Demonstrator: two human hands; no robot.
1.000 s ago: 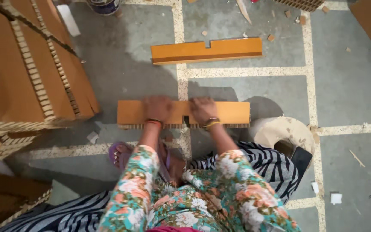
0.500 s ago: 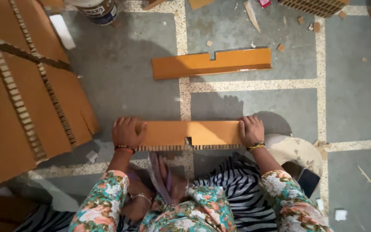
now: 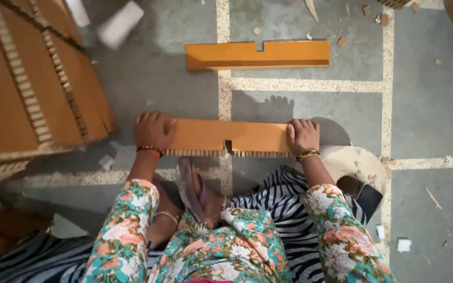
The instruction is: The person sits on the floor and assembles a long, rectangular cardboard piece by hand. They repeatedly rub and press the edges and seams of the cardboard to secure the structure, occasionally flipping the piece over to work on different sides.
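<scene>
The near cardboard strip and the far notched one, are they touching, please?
Apart: the head view shows bare floor between the near strip and far strip.

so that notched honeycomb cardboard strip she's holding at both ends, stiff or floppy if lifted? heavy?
Probably stiff: the strip spans straight between left hand and right hand with no visible sag. Likely light for its size, since its near edge shows open honeycomb cells. The central notch looks like the weak spot where it might crease or snap.

grey tiled floor [image 3: 425, 115], pale joints
</scene>
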